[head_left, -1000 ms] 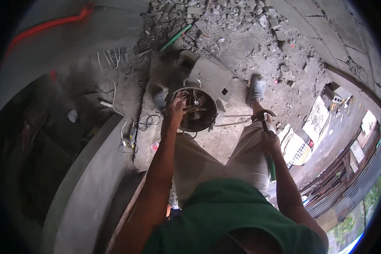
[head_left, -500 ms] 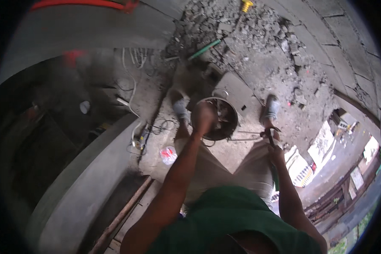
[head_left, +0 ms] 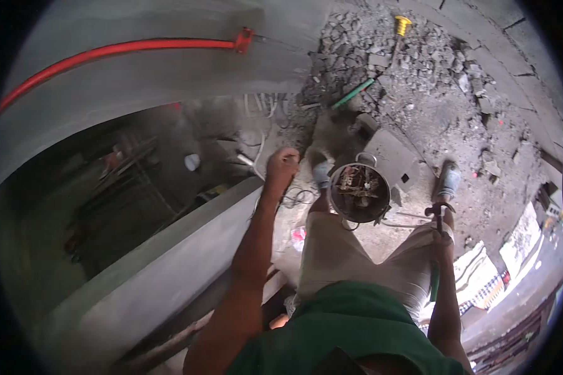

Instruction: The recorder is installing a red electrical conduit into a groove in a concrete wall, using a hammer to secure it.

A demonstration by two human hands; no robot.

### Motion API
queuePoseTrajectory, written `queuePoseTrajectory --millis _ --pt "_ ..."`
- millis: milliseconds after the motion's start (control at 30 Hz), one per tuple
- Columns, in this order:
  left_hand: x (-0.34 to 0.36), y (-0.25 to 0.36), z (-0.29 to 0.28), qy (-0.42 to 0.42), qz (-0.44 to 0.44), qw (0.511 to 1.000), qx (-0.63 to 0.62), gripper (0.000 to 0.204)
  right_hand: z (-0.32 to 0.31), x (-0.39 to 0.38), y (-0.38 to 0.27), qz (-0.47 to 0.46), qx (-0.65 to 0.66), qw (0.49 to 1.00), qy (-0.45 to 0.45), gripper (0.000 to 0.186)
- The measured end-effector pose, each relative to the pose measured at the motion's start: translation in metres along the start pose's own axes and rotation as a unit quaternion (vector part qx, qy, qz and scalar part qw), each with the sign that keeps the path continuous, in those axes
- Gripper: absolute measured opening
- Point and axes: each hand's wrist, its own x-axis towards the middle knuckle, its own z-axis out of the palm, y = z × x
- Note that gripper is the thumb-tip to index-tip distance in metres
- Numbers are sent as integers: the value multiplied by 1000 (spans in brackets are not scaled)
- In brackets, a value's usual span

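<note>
Right of the frame's centre sits a dull, round, loop-handled metal pot (head_left: 364, 214) with tangled brownish scraps (head_left: 351, 178). The right hand (head_left: 443, 237) clenches a hammer (head_left: 440, 210); well apart, the left hand (head_left: 283, 164) curls, around what I can't tell.

Head-worn fisheye view, looking down, green shirt (head_left: 363, 315) near, ground (head_left: 375, 242) farther off
</note>
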Motion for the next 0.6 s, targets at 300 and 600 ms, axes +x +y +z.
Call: queuePoseTrajectory --millis 300,600 --pt "120 167 -165 220 286 802 477 19 -11 18 22 35 0 999 30 51" --pt "235 216 -214 208 443 566 664 9 22 1 7 77 -24 997 -18 45"
